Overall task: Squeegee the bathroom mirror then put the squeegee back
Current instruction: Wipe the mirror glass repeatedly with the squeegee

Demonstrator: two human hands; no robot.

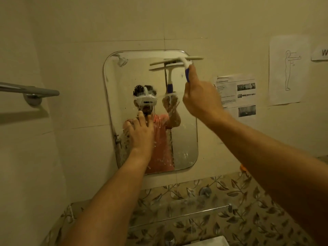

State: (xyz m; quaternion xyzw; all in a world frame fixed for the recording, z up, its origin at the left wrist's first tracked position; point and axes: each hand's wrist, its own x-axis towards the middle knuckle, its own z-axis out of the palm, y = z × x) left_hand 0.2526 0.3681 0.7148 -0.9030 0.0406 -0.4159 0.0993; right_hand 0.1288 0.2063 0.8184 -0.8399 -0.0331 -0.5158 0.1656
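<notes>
From the head camera: the right hand (198, 96) is up high, fingers wrapped round the blue handle of the squeegee (182, 62); its pale blade lies almost level at the top right of the mirror (184, 135), one end running out past the mirror's right edge onto the wall; whether the rubber is pressed to the glass or just off it, I cannot tell. The left hand (140, 132) is flat on the lower left of the glass, fingers straight and spread, gripping nothing, looking like a brace. Drops and runs of water show across the middle and bottom of the mirror, thickest near the left edge; the top strip looks clearer. So my read is that the wiping is at an early pass, with most of the glass left to clear; the left hand will have to come off before that patch can be wiped. Putting the squeegee back has not begun, and its home spot is not evident. A towel rail (35, 91) sits far left; printed sheets (237, 93) hang right of the mirror; a glass shelf (177, 208) runs below.
</notes>
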